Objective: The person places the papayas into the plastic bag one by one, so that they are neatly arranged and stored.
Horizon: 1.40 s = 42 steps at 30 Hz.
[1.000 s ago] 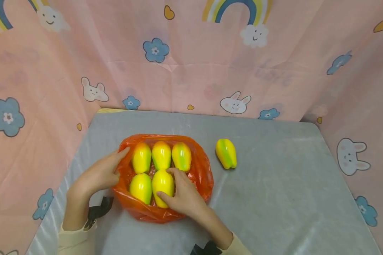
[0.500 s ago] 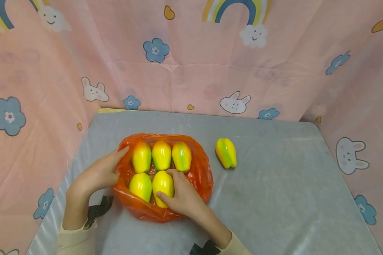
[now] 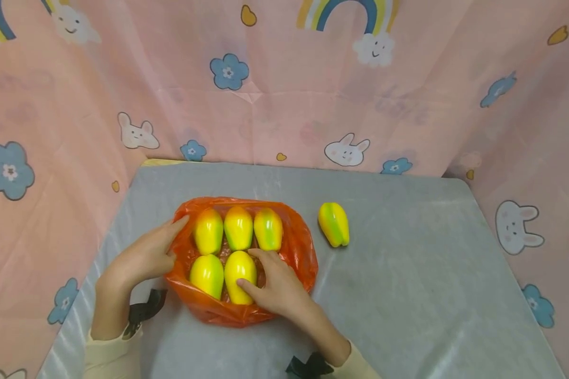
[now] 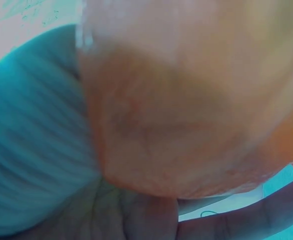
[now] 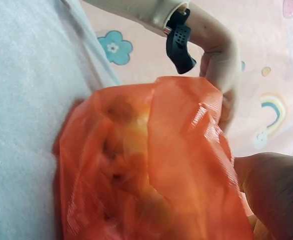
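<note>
An orange-red plastic bag (image 3: 301,252) lies with its mouth spread wide, left of the table's middle. In it, several glossy yellow-green mangoes (image 3: 238,228) stand in two rows. My left hand (image 3: 147,252) holds the bag's left rim, its index finger reaching over the edge; the left wrist view has the film across the thumb. My right hand (image 3: 277,287) is in the bag at the front-row right mango (image 3: 237,268). Its thumb overlaps that mango, with a gap between the palm side and the fruit. In the right wrist view the bag's side (image 5: 186,150) hides the fingertips.
One ridged yellow-green fruit (image 3: 334,225) lies on the grey-covered table (image 3: 408,273), right of the bag. A pink patterned curtain (image 3: 284,116) surrounds the table's back and sides. Black straps (image 3: 144,310) sit at the wrists.
My right hand has eased slightly right and away from the front-row mango, and its thumb has shifted right across the fruit. The left hand stays at the rim.
</note>
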Available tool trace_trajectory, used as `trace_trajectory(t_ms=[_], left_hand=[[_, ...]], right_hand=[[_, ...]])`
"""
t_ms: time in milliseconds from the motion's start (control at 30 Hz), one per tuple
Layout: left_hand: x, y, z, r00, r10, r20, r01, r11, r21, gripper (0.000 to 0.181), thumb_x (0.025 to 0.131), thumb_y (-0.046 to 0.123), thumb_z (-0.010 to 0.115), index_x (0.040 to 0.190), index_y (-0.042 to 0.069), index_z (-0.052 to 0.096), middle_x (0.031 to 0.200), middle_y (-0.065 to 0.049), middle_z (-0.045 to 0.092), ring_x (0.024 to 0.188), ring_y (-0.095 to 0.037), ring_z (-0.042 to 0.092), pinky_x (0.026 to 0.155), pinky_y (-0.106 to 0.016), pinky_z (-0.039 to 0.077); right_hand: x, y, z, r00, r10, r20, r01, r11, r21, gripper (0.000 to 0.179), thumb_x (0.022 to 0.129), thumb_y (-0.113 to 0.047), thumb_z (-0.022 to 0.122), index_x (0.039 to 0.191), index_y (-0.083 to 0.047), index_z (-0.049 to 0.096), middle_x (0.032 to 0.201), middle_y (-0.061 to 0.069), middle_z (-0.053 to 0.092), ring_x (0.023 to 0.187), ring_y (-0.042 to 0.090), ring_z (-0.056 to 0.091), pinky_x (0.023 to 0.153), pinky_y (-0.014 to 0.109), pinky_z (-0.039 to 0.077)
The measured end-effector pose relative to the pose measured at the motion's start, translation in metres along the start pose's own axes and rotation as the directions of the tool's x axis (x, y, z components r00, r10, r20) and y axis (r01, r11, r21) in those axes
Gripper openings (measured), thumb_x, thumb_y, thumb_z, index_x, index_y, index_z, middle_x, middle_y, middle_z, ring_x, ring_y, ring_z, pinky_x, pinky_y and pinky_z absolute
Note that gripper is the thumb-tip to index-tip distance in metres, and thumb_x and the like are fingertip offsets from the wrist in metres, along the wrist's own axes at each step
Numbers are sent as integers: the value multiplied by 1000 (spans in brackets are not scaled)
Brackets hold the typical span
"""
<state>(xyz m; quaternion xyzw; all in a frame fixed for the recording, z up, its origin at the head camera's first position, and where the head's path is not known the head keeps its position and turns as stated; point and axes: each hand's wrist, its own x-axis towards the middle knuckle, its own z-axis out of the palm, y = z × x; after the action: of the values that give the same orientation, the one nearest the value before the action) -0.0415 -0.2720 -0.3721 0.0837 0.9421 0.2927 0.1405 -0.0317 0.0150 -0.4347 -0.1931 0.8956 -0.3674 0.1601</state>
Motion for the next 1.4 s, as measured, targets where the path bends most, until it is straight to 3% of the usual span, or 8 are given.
trace_trajectory(t_ms=[67,333,533,733,900,1133,1200,1400], left_hand=[[0,0,0,1000,-4,7,4,1000,0,87,83,-8,61,164,-2,31,163,-30,41,107,-35,58,76,-34,51],[1,-1,2,1000,22,14,-22,1000,0,86,86,-3,67,164,0,32,159,-25,50,111,-33,59,96,-50,59],[1,-1,6,999,5,32,-5,1000,-5,87,84,-7,63,165,-1,30,160,-26,47,104,-30,60,92,-45,59],[-2,-2,4,1000,-9,28,10,999,-31,91,86,0,71,166,4,29,158,-22,50,103,-28,61,93,-47,60],[-2,-4,5,1000,-4,22,6,999,-49,92,86,1,74,167,5,30,155,-20,53,106,-29,61,97,-50,61],[4,0,9,1000,8,12,-8,999,-40,84,89,-2,63,166,5,31,152,-19,56,102,-27,62,91,-45,61],[6,1,9,1000,0,15,1,999,-48,85,89,-2,63,167,6,29,155,-20,53,103,-28,62,94,-48,62],[5,1,6,1000,0,9,0,1000,-22,86,88,-1,62,167,5,28,163,-21,45,111,-32,60,103,-57,58]], right_hand=[[-1,0,-4,1000,3,-10,-3,1000,6,65,96,-45,73,151,-17,54,151,5,60,137,27,59,117,51,50],[-7,3,-27,992,-43,-117,47,998,33,61,94,-40,77,147,-15,59,145,7,65,131,31,63,111,55,54],[-7,16,-42,967,-112,-228,148,978,148,50,96,-25,77,140,-6,63,133,14,69,119,32,68,96,48,63],[-3,24,-65,933,-145,-329,201,969,141,43,97,-18,75,136,-6,64,131,15,69,115,32,71,84,41,67],[1,36,-82,901,-113,-419,165,982,89,39,97,-16,74,134,-6,66,130,14,70,115,32,73,83,44,67],[6,61,-106,856,-72,-513,83,997,-2,41,97,-15,71,136,-5,64,137,16,65,122,36,67,100,56,61],[8,69,-111,851,-63,-521,63,998,-18,42,97,-16,71,137,-4,64,139,18,64,124,38,64,105,58,57],[14,92,-118,871,34,-490,-71,996,-57,52,98,-24,70,145,-7,58,151,20,54,137,41,53,118,65,45]])
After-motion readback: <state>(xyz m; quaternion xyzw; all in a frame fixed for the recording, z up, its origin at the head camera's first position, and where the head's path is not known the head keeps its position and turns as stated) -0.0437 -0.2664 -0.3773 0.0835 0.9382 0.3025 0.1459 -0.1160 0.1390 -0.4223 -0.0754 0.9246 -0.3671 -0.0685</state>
